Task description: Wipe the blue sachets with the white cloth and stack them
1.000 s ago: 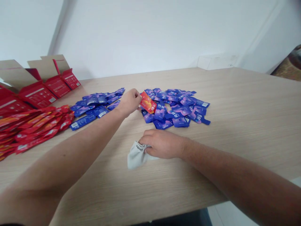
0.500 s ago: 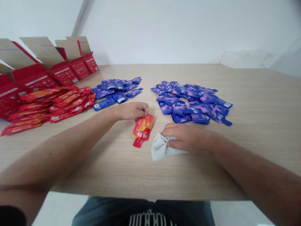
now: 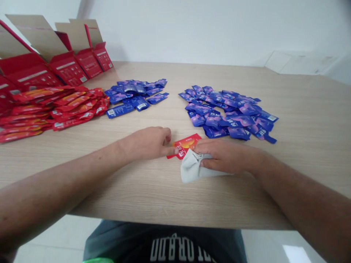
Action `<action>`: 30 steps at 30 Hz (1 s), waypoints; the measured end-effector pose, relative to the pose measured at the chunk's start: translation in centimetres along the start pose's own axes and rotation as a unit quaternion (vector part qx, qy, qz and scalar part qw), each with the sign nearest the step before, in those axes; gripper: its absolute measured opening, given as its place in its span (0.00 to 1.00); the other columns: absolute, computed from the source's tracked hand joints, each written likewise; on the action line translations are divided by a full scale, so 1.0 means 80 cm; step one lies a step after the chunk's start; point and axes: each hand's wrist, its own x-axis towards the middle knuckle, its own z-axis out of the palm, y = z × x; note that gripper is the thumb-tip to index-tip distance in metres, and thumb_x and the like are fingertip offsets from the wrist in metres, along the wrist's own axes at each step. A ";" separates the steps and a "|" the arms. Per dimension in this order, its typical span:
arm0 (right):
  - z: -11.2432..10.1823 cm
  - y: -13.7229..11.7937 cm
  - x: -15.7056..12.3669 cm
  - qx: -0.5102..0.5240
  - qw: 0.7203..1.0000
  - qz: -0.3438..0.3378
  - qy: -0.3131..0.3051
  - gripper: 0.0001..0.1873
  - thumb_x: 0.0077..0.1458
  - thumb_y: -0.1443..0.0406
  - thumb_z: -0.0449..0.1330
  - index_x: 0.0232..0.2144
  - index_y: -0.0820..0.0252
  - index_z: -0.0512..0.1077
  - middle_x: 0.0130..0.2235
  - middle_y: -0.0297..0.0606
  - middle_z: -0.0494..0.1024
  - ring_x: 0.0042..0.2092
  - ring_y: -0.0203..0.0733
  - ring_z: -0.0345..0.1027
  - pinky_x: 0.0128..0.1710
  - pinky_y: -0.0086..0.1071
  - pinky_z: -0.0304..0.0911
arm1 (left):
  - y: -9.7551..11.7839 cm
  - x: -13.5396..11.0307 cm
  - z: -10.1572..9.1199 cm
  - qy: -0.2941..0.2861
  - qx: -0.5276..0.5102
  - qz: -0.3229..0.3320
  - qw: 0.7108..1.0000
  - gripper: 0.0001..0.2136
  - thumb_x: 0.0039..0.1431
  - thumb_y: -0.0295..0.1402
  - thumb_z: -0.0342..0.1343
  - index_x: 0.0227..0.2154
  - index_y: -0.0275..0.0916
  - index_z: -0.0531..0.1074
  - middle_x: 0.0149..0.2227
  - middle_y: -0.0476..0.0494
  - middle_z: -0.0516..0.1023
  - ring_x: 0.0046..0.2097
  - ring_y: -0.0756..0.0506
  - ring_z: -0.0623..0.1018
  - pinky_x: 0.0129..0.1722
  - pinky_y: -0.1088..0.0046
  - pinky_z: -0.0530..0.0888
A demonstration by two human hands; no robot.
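Note:
A red and orange sachet (image 3: pixel 186 143) lies flat on the wooden table (image 3: pixel 301 138) just in front of me. My left hand (image 3: pixel 149 143) pins its left end down with closed fingers. My right hand (image 3: pixel 223 156) is closed on a crumpled grey cloth (image 3: pixel 192 168), whose upper edge touches the sachet's right end. A loose heap of blue and purple sachets (image 3: pixel 229 113) lies just beyond my right hand.
A smaller pile of blue sachets (image 3: pixel 135 96) lies at the centre left. Red sachets (image 3: pixel 52 109) are stacked at the left, with several open red cartons (image 3: pixel 68 65) behind them. A white box (image 3: pixel 296 62) sits at the far right by the wall.
My left hand took the red sachet from the blue heap, brought it toward me and laid it flat. My right hand slid the cloth up against it. The camera tilted down.

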 end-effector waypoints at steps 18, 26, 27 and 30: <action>0.021 -0.005 0.026 -0.166 0.962 0.044 0.212 0.08 0.60 0.70 0.56 0.42 0.62 0.71 0.43 0.44 0.72 0.46 0.49 0.65 0.49 0.40 0.61 | 0.007 -0.004 0.012 -0.060 -0.209 0.016 0.976 0.09 0.55 0.34 0.51 0.33 0.42 0.76 0.26 0.53 0.78 0.28 0.50 0.75 0.28 0.75 0.65; 0.016 0.006 0.023 -0.178 0.970 0.058 0.153 0.02 0.60 0.69 0.57 0.36 0.60 0.69 0.39 0.41 0.71 0.44 0.46 0.65 0.46 0.37 0.61 | 0.009 -0.004 0.019 -0.055 -0.285 0.002 0.957 0.08 0.56 0.32 0.50 0.31 0.40 0.75 0.26 0.53 0.78 0.27 0.51 0.75 0.27 0.77 0.67; 0.014 0.010 0.019 -0.183 0.968 0.077 0.153 0.02 0.59 0.69 0.58 0.36 0.60 0.69 0.39 0.41 0.71 0.43 0.46 0.65 0.44 0.37 0.61 | 0.009 -0.004 0.020 -0.061 -0.304 0.001 0.951 0.08 0.56 0.32 0.50 0.32 0.40 0.74 0.27 0.53 0.79 0.27 0.51 0.75 0.27 0.78 0.67; 0.017 0.005 0.024 -0.195 0.959 0.096 0.182 0.04 0.59 0.70 0.57 0.38 0.61 0.69 0.40 0.43 0.71 0.44 0.47 0.65 0.45 0.38 0.61 | 0.010 -0.003 0.020 -0.056 -0.298 0.002 0.953 0.08 0.55 0.32 0.51 0.32 0.41 0.75 0.27 0.53 0.79 0.27 0.51 0.75 0.27 0.77 0.66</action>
